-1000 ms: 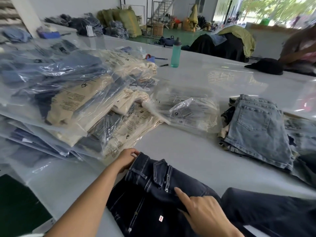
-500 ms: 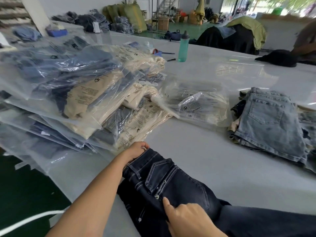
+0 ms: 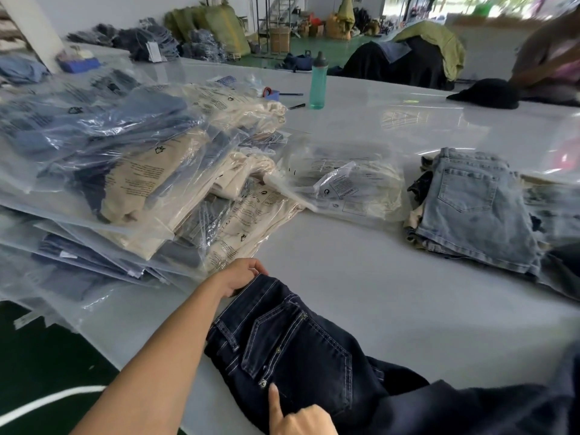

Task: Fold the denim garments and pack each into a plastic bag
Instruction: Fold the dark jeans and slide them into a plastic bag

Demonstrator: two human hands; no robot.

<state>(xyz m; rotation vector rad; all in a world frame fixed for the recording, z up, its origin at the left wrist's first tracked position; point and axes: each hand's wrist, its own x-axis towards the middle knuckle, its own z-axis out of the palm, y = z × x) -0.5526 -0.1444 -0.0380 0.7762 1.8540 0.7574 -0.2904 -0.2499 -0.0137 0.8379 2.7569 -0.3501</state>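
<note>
While my left hand (image 3: 240, 275) grips the dark jeans' (image 3: 292, 346) waistband and my right hand (image 3: 301, 417) presses them with one straight finger, the rest curled, they lie on the white surface (image 3: 361, 277); beyond, bagged garments (image 3: 131, 183), empty bags (image 3: 348, 186), folded light denim (image 3: 474, 211), a water bottle (image 3: 318, 81).

Across the white surface (image 3: 361, 277) from me stands a teal water bottle (image 3: 318, 81) with a dark cap, upright near the far edge. Just left of it lie a black pen (image 3: 296, 106) and a small blue-and-red object (image 3: 270, 92) I can't make out. At the far right corner sits a black cap (image 3: 485, 94). Beyond the far edge, a dark heap draped with an olive-green cloth (image 3: 439, 47). Further back, green sacks (image 3: 216, 25) lean by a cardboard box (image 3: 279, 39) on the green floor (image 3: 40, 356), which also shows beneath the near left corner, crossed by a white line.
</note>
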